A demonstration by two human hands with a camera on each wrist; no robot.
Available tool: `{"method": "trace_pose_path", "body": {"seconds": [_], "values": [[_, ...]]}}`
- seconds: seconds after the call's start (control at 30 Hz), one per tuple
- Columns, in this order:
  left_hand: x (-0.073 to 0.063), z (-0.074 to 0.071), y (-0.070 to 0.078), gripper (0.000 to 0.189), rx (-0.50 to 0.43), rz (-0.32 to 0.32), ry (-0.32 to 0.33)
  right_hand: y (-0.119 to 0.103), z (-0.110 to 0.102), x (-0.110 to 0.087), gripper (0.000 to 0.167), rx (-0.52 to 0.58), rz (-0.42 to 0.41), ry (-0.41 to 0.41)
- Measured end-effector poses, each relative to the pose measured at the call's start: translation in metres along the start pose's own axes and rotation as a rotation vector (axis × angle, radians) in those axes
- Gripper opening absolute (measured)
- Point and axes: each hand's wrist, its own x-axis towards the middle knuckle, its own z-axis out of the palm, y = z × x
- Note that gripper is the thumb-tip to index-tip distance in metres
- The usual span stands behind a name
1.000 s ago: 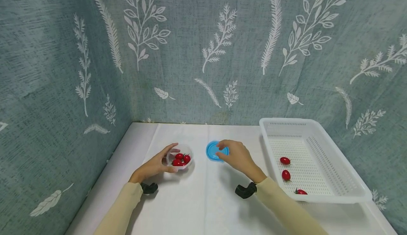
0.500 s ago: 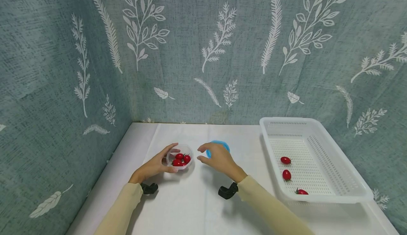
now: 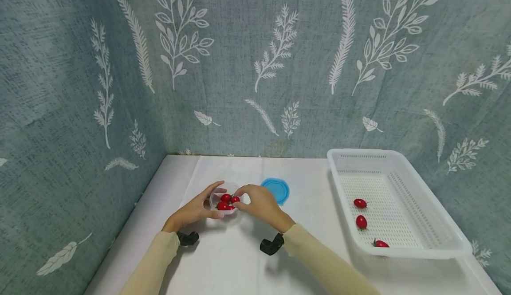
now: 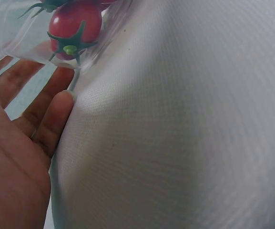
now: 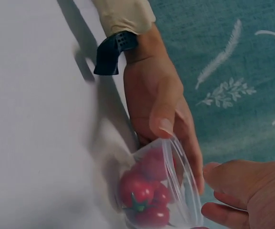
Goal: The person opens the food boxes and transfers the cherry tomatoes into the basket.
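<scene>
A small clear plastic tub (image 3: 217, 194) with several red cherry tomatoes (image 3: 223, 205) inside stands on the white cloth. My left hand (image 3: 195, 208) holds its side, thumb near the front and fingers round the back; the left wrist view shows fingers (image 4: 45, 107) against the clear wall. My right hand (image 3: 260, 204) is over the tub's right side, thumb and forefinger parted around a tomato (image 3: 235, 200). In the right wrist view, the right fingertips (image 5: 216, 210) are just at the rim, with space between them. A blue round lid (image 3: 278, 189) lies behind the right hand.
A white perforated basket (image 3: 415, 215) stands at the right with three tomatoes in it, one of them a tomato (image 3: 361, 222) near its left wall. Grey-green patterned cloth (image 3: 239, 64) hangs behind and to the left of the table.
My right hand has moved left from over the blue lid to the tub, uncovering the lid. The left hand keeps holding the tub in the same place.
</scene>
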Motion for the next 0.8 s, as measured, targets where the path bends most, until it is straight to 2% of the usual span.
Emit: {"method": "trace_pose_path", "body": {"seconds": [0.4, 0.57, 0.8], "values": [[-0.001, -0.002, -0.001, 0.103, 0.009, 0.015, -0.008, -0.013, 0.023, 0.011, 0.028, 0.019, 0.069, -0.049], [-0.001, -0.003, -0.001, 0.102, 0.008, 0.025, -0.014, -0.017, 0.03, 0.015, 0.021, 0.004, 0.071, -0.04], [-0.002, -0.002, -0.001, 0.102, 0.003, 0.018, -0.021, -0.017, 0.031, 0.016, 0.02, -0.009, 0.104, -0.021]]}}
